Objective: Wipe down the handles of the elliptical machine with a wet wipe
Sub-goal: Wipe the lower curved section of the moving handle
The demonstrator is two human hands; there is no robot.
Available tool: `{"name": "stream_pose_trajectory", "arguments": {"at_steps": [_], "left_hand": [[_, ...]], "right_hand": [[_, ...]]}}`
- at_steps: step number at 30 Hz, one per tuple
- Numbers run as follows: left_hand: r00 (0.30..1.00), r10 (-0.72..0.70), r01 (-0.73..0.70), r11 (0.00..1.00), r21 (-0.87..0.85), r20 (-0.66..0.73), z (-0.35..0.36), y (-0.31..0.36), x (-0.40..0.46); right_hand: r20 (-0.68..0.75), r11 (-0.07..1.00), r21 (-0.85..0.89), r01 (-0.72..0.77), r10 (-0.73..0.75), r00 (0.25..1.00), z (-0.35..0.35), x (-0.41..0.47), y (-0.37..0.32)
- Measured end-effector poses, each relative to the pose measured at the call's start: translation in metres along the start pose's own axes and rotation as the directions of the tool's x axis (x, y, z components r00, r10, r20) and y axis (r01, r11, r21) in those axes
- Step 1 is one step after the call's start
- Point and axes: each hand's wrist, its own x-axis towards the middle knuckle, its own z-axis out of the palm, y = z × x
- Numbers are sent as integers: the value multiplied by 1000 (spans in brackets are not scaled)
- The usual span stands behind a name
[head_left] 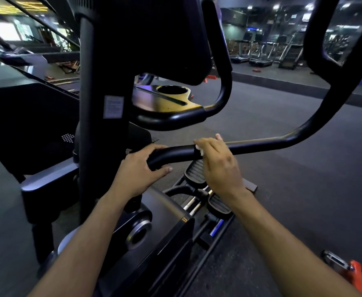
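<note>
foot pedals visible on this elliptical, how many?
2. One ribbed pedal sits just below the handle bar, partly behind the right hand; the other pedal lies nearer the camera, under the right wrist. Both partly covered.

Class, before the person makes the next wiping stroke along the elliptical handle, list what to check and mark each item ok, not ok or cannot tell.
1. Left hand steadies the handle: ok.
2. Right hand presses the wet wipe on the handle: ok.
3. Wipe wraps fully round the bar: cannot tell.
4. Wipe still damp: cannot tell.
5. Bar bare beyond the right hand for the stroke: ok.
</note>
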Motion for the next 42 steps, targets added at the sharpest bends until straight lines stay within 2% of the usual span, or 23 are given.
{"name": "stream_pose_trajectory", "arguments": {"at_steps": [1,2,4,5,6,9,10,11,14,16,18,19,21,23,25,28,29,33,34,37,38,42], "left_hand": [[999,-25,27,995,-99,21,0,-6,-6],[998,-51,59,977,-205,48,0,-13,-13],[992,-96,117,928,-353,77,2,-26,-26],[991,-113,132,918,-374,71,4,-30,-29],[990,-130,142,916,-374,57,6,-32,-32],[986,-164,165,914,-372,34,9,-34,-31],[985,-173,171,915,-366,28,10,-34,-31],[983,-182,176,920,-351,16,12,-33,-32],[981,-191,173,931,-321,-27,14,-30,-35],[983,-181,164,918,-360,-15,14,-31,-37],[984,-176,169,869,-466,28,15,-34,-37],[982,-183,179,818,-547,48,16,-36,-37],[972,-218,216,708,-673,83,18,-37,-36],[959,-267,251,650,-717,93,18,-36,-34],[940,-334,263,598,-757,62,17,-34,-33],[913,-406,293,599,-746,33,14,-39,-38],[906,-422,311,610,-729,34,14,-42,-40],[875,-482,365,607,-706,39,11,-42,-39],[871,-489,372,610,-700,37,11,-42,-39],[863,-503,380,582,-719,48,11,-41,-38],[855,-517,381,564,-732,47,11,-41,-38],[855,-518,382,582,-718,35,10,-43,-37]], "right_hand": [[4,997,-31,66,-66,998,-2,-6,6],[-20,996,-52,70,-71,997,-3,-11,12],[-90,998,-28,-62,59,994,-2,-12,13],[-104,992,0,-129,128,986,1,-10,7],[-91,991,20,-135,137,986,4,-7,-1],[-13,996,-25,90,-90,996,3,-11,-3],[-5,991,-44,125,-125,992,0,-13,1],[-13,993,-50,103,-104,994,-2,-12,4],[-43,995,-18,-100,99,994,5,5,-8],[-10,1000,-20,-2,2,1000,10,6,-18],[32,982,-65,177,-175,984,4,-7,-7],[39,974,-85,210,-207,978,-2,-12,1],[10,989,-96,116,-116,993,-5,-11,9],[-6,998,-55,-8,8,1000,4,0,-4],[37,996,-41,73,-71,997,11,3,-21],[112,955,-66,289,-281,953,2,-12,-10],[107,956,-74,284,-275,955,-2,-15,-3],[34,998,-34,48,-47,998,11,-3,-17],[48,997,-32,71,-69,996,14,-2,-24],[117,962,-58,268,-260,958,7,-11,-19],[119,963,-60,263,-255,960,3,-15,-16],[44,999,-11,40,-40,998,14,-4,-31]]}}
